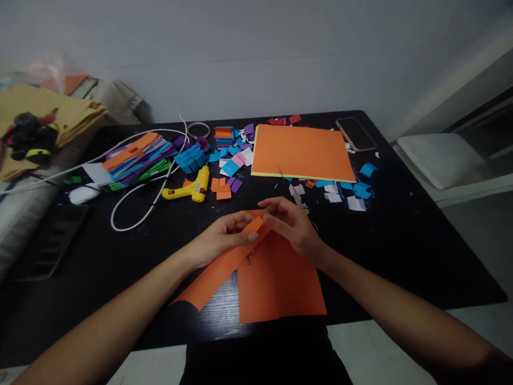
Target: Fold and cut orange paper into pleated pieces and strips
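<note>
My left hand [230,235] grips a long strip of orange paper [218,275] near its upper end, with the thumb lying along the top. The strip slants down to the left and its lower end curls. My right hand [294,227] has its thumb and fingers at the strip's upper tip, apparently pinching it; the exact contact is partly hidden. Beneath both hands a larger orange sheet [280,283] with a crease down its middle lies on the black table [380,256]. Scissors [300,203] lie partly hidden behind my right hand.
A yellow glue gun [190,187] lies left of centre by a looped white cable [116,214]. Behind are a stack of orange sheets [302,152], bundled coloured strips [138,155] and small paper pieces [230,168]. A phone [356,133] rests back right, a white mouse [84,194] left.
</note>
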`<state>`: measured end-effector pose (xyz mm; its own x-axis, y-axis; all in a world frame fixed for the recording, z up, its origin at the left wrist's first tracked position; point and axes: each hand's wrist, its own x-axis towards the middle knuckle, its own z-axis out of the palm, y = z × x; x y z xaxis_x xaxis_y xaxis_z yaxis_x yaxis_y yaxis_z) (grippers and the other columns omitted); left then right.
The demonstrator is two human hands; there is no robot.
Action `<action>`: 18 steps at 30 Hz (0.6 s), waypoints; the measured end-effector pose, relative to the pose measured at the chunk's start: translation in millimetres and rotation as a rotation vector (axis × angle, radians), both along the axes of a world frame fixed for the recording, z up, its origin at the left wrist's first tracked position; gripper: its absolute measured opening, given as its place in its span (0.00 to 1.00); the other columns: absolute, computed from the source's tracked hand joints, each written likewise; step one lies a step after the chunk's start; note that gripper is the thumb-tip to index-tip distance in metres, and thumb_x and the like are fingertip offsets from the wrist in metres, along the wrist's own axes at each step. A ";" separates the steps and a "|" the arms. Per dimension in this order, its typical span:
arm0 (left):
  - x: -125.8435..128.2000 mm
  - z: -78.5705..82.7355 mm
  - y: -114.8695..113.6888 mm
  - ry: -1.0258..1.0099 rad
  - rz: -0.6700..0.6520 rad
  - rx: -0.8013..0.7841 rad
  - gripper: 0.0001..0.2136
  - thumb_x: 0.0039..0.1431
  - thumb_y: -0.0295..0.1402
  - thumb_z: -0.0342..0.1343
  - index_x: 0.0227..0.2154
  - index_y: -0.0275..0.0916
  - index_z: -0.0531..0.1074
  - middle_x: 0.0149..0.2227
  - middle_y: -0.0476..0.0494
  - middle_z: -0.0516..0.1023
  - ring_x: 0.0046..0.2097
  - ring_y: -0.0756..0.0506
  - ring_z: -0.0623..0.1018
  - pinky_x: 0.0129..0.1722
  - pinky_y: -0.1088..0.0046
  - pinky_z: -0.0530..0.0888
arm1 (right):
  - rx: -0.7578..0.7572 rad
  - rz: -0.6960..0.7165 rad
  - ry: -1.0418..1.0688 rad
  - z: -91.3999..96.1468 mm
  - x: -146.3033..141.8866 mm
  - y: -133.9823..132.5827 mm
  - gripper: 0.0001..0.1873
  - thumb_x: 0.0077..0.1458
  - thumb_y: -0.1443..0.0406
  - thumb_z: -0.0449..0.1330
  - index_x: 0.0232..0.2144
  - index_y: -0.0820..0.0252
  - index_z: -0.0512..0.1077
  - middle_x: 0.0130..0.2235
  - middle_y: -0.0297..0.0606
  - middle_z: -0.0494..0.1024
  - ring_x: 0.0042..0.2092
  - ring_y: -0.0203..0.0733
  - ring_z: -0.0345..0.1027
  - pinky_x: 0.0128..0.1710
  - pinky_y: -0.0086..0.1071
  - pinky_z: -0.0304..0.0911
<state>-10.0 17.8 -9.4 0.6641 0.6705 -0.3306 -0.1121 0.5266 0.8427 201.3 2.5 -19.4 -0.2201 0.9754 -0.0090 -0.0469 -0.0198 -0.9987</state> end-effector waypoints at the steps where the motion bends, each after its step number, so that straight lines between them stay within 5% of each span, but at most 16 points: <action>1: -0.4 0.5 0.4 0.010 -0.005 0.022 0.14 0.58 0.33 0.69 0.43 0.36 0.74 0.36 0.45 0.81 0.33 0.47 0.82 0.33 0.72 0.79 | -0.011 0.017 0.011 -0.3 -0.9 -0.9 0.19 0.58 0.53 0.69 0.47 0.54 0.75 0.35 0.33 0.75 0.37 0.38 0.72 0.37 0.32 0.70; 9: 0.4 1.1 -0.2 0.051 -0.003 0.116 0.15 0.60 0.31 0.67 0.45 0.38 0.70 0.37 0.48 0.78 0.32 0.49 0.80 0.29 0.74 0.79 | -0.083 0.058 0.051 1.1 -4.6 -7.2 0.16 0.57 0.61 0.69 0.45 0.56 0.72 0.38 0.35 0.78 0.38 0.39 0.76 0.39 0.33 0.72; 18: -0.7 2.6 -1.7 0.095 -0.021 0.175 0.10 0.65 0.35 0.64 0.42 0.36 0.71 0.34 0.48 0.76 0.33 0.49 0.79 0.33 0.72 0.79 | -0.023 0.081 -0.008 2.2 -3.9 -8.4 0.09 0.60 0.59 0.67 0.36 0.55 0.72 0.34 0.32 0.72 0.33 0.37 0.69 0.32 0.32 0.67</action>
<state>-10.7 16.0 -6.8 0.6500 0.7097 -0.2718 -0.0182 0.3721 0.9280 197.4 -5.9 -17.2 -0.2977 0.9541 -0.0332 -0.0360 -0.0459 -0.9983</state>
